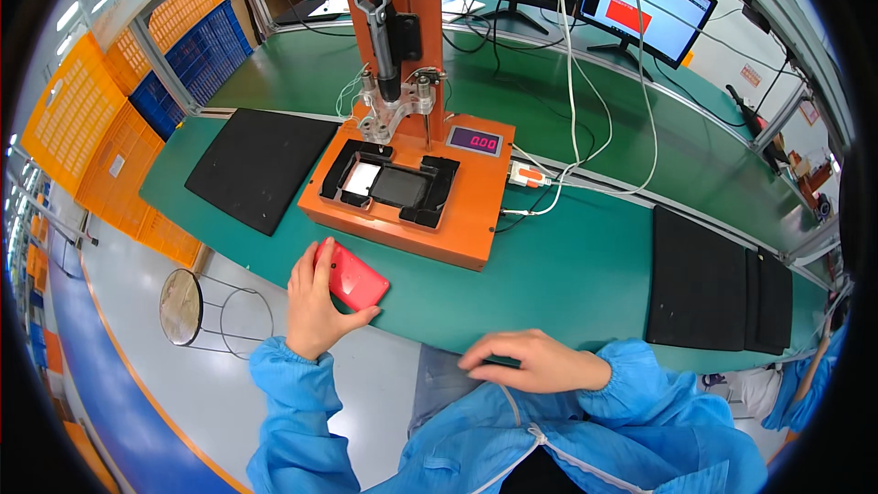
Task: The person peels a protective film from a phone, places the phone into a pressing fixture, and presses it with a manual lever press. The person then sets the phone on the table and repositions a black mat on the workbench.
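Observation:
At the table's front edge my left hand (316, 304) grips a flat red phone (358, 279), its fingers along the upper left edge and its thumb at the lower end. The phone lies tilted on or just over the green tabletop. My right hand (526, 361) is in front of the table edge by my blue smock, fingers loosely bent and thumb apart, with nothing visible in it. Behind the phone stands an orange test fixture (407, 236) with a black cradle (439, 192), a lever clamp (389, 64) raised above it and a small red-digit display (474, 141).
Black mats lie on the green table, one at the left (261, 165) and others at the right (700, 279). White cables (576, 119) run down to the fixture's right side. Monitors (647, 5) stand at the back. A round stool (181, 307) and orange crates (73, 123) are at the left.

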Action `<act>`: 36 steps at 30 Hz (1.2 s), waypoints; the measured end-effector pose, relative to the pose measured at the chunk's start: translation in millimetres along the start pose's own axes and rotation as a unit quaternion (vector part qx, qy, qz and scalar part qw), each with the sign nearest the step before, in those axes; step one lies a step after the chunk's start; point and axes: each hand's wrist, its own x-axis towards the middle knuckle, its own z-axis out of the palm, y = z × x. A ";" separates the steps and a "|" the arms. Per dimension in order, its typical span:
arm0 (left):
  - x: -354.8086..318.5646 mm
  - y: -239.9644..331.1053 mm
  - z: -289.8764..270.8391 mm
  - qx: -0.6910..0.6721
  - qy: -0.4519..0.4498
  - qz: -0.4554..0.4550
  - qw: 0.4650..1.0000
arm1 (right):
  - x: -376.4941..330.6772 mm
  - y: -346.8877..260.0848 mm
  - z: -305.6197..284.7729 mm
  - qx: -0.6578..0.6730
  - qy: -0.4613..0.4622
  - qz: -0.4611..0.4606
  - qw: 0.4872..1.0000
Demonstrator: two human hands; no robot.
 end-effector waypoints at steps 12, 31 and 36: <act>-32.1 87.6 4.2 -0.199 0.150 -0.028 0.968 | 81.4 -6.8 28.5 0.367 0.127 0.077 0.918; 29.0 59.4 -76.8 -0.138 -0.079 0.205 0.966 | 71.2 -25.7 -46.2 0.391 -0.026 0.157 0.906; 53.6 31.5 -91.1 -0.167 -0.109 0.196 0.960 | 80.6 -29.5 -53.5 0.371 -0.028 0.169 0.913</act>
